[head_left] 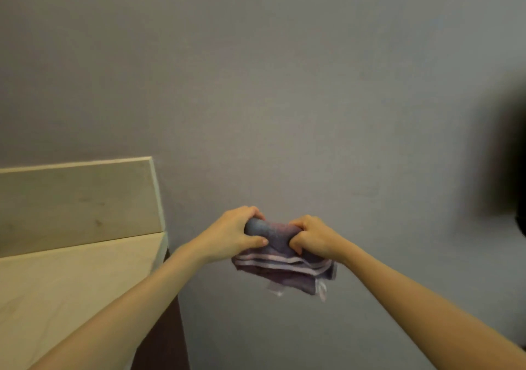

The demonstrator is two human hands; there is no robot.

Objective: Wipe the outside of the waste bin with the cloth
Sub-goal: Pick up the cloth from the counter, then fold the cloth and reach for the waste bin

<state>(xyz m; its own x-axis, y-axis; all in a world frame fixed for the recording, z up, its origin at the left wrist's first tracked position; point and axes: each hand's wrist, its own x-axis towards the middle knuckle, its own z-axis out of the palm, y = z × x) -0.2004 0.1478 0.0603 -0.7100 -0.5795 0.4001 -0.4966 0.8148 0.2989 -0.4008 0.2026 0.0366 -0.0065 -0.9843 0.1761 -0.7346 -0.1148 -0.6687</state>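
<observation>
The cloth is hanging between the left hand and the right hand, both gripping its upper edge before the wall. A wooden ledge is lying to the left, its upright back panel standing against the wall.

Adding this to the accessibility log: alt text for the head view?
Two bare hands, left hand and right hand, grip a bunched purple cloth with pale stripes in mid-air before a plain grey wall. A light wooden counter sits at lower left; a dark blurred shape is at the right edge.
</observation>
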